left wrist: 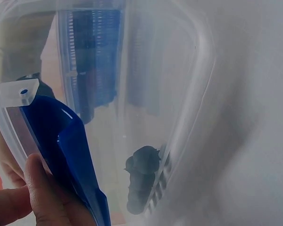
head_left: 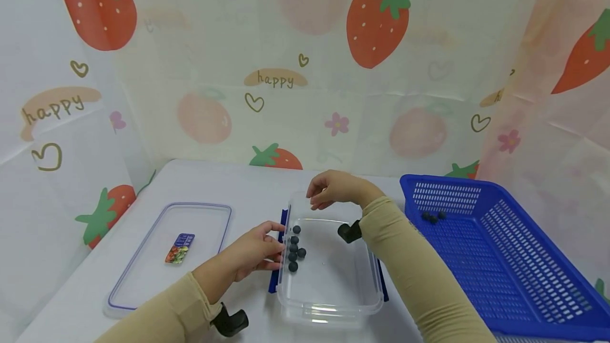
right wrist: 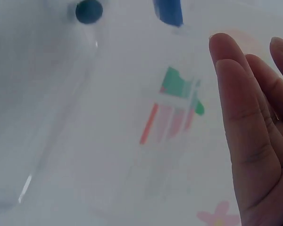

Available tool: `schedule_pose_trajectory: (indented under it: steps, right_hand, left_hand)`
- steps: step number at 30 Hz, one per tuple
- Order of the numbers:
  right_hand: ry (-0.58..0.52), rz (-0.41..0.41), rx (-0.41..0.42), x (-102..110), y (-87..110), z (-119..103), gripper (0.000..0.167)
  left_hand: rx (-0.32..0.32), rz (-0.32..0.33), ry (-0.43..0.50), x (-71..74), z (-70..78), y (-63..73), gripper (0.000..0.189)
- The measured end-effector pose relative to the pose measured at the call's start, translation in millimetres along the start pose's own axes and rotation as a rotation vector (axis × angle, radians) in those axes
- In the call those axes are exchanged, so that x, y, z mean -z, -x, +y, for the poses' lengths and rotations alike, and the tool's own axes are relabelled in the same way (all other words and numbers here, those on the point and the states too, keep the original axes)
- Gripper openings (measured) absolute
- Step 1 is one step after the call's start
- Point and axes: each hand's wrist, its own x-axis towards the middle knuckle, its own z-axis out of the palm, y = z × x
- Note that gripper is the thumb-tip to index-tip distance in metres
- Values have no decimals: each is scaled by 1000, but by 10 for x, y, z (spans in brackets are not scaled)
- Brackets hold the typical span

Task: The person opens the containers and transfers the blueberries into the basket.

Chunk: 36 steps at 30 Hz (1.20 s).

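A clear plastic box [head_left: 333, 279] with blue side latches stands open at the middle of the table. Several blueberries [head_left: 293, 256] lie in it along the left wall; through the plastic they show as a dark row in the left wrist view. At that wall my left hand [head_left: 254, 252] grips the rim and the blue latch [left wrist: 73, 141], its fingertips against them. My right hand [head_left: 340, 188] hovers over the box's far end, fingers loosely bent with nothing between them. One blueberry [right wrist: 89, 11] appears at the top of the right wrist view.
To the left lies a clear lid [head_left: 164, 206] with a blue seal and a colourful fruit label [head_left: 180, 249]. A large blue basket [head_left: 476, 258] stands on the right, with several more blueberries [head_left: 433, 218] at its far left corner. Strawberry-print curtains [head_left: 286, 41] enclose the table.
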Motion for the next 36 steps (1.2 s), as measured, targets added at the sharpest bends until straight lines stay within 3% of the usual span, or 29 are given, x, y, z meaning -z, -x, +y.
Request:
schedule_pose_trajectory:
  steps: [11,19,27,36]
  right_hand:
    - [-66,-46,-61,-354,-228,145,17]
    - [95,-54,-138,-533,-328,256,9]
    - [150,-71,-169,-607,-359,287,12]
    - [73,-90,-142,-643,-412,375,16]
  left_hand:
    - [3,-11,-1,-9,11,7,44]
    - [4,-6,3,-6,25,23,44]
    - [6,-1,10,-14,36,34,43]
    - [2,-1,13,-10,10,13,42]
